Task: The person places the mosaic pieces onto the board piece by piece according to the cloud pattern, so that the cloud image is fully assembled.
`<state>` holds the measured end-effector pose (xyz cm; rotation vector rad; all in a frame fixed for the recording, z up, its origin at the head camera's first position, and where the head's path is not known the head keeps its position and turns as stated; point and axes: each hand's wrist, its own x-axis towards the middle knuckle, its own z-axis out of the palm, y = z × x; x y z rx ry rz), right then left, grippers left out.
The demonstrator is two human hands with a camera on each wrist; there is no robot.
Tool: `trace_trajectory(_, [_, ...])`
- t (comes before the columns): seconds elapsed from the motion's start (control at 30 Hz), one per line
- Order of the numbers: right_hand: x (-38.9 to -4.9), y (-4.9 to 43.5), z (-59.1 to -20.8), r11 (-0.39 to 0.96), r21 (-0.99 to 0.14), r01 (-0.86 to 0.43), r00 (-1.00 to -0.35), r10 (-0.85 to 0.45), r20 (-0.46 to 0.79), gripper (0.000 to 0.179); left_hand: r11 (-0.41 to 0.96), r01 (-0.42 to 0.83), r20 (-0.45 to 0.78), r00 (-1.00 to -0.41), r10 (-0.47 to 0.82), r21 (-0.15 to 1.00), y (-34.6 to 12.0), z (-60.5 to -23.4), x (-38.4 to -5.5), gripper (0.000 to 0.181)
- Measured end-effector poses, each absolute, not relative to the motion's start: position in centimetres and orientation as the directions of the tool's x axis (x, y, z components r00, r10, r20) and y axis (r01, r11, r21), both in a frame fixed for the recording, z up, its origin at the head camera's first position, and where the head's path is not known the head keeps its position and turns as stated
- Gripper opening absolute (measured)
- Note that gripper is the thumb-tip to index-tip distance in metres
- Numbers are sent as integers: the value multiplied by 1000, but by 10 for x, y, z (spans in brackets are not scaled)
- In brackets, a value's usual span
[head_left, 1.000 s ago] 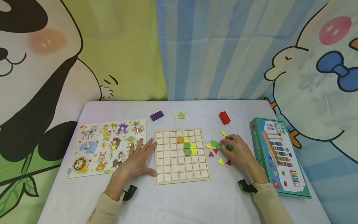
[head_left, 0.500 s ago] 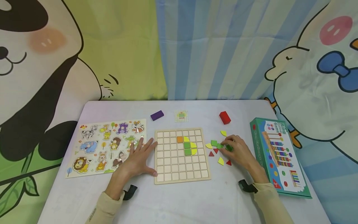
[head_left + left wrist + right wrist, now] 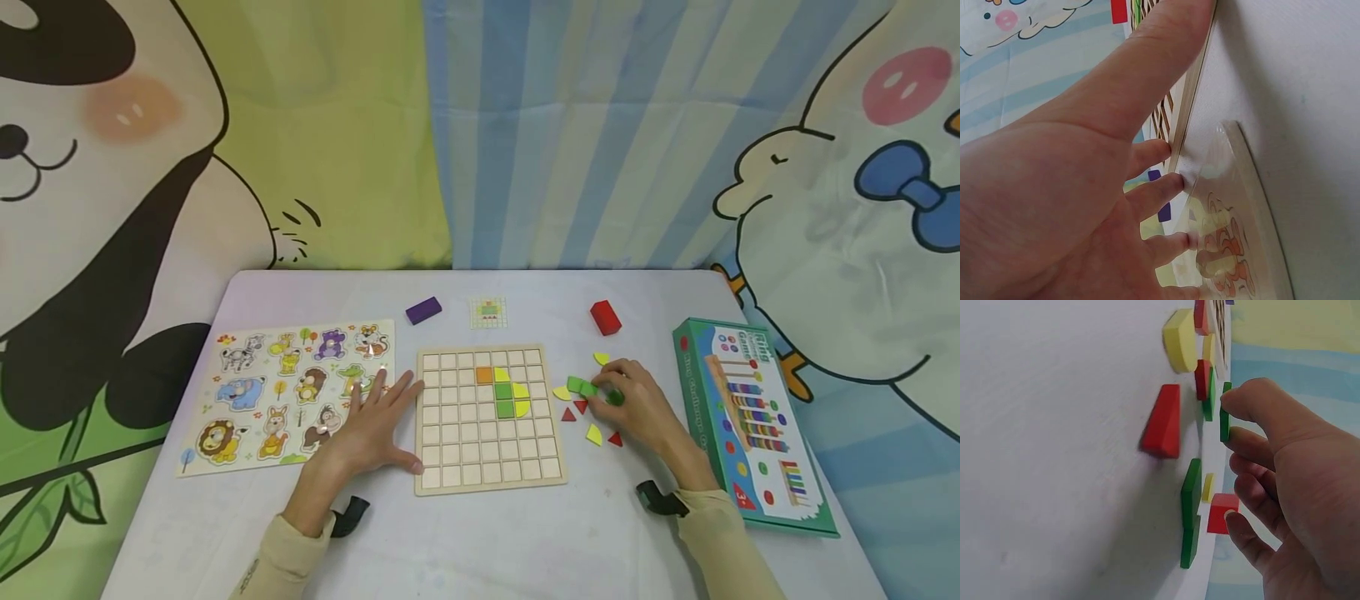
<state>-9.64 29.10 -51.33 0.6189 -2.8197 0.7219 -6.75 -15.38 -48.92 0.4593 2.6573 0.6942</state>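
My right hand (image 3: 637, 404) pinches a green square tile (image 3: 1225, 412) between thumb and index finger, over the loose pieces right of the wooden grid board (image 3: 465, 490). In the right wrist view, two green pieces (image 3: 1190, 494) lie on the table below the curled other fingers. Another green tile (image 3: 574, 384) lies just left of the held one in the head view. My left hand (image 3: 371, 429) has its fingers spread, with the thumb and fingertips along the board's left edge. An orange square (image 3: 483, 375), green squares (image 3: 505, 409) and yellow pieces (image 3: 521, 390) sit in the board's cells.
Red triangles (image 3: 568, 414) and yellow quarter-rounds (image 3: 594, 434) lie around the right hand. An animal puzzle (image 3: 255, 442) is at left, a green box (image 3: 757, 425) at right. Behind the board are a purple block (image 3: 423, 311), a pattern card (image 3: 489, 312) and a red block (image 3: 605, 317).
The head view has shifted very slightly. Both hands stay nearly in place, and the held green tile has edged a little left, closer to the green tile beside it.
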Motion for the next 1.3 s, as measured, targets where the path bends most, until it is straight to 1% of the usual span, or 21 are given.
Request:
trace_trajectory(0.17, [-102, 277, -508, 766, -434, -474, -879, -386, 279, 26, 828, 221, -254, -883, 395, 516, -155, -489, -67, 126])
trace_trajectory(0.4, [-114, 237, -500, 702, -427, -570, -821, -475, 317, 27, 829, 231, -246, -884, 397, 509, -156, -491, -67, 126])
trace_trajectory(0.67, [-125, 190, -494, 646, -432, -630, -775, -561, 292, 24, 823, 247, -235, -881, 410, 512, -155, -493, -67, 127])
trace_trajectory(0.9, [-128, 164, -497, 595, -435, -676, -732, -613, 298, 23, 821, 258, -222, -882, 416, 510, -154, -494, -66, 127])
trace_trajectory(1.13, [-126, 154, -505, 585, -433, -686, -720, -633, 286, 25, 819, 261, -215, -884, 416, 512, -155, -492, -65, 126])
trace_trajectory(1.3, [-126, 151, -509, 599, -418, -682, -722, -640, 261, 25, 822, 271, -207, -885, 417, 501, -155, -490, -65, 126])
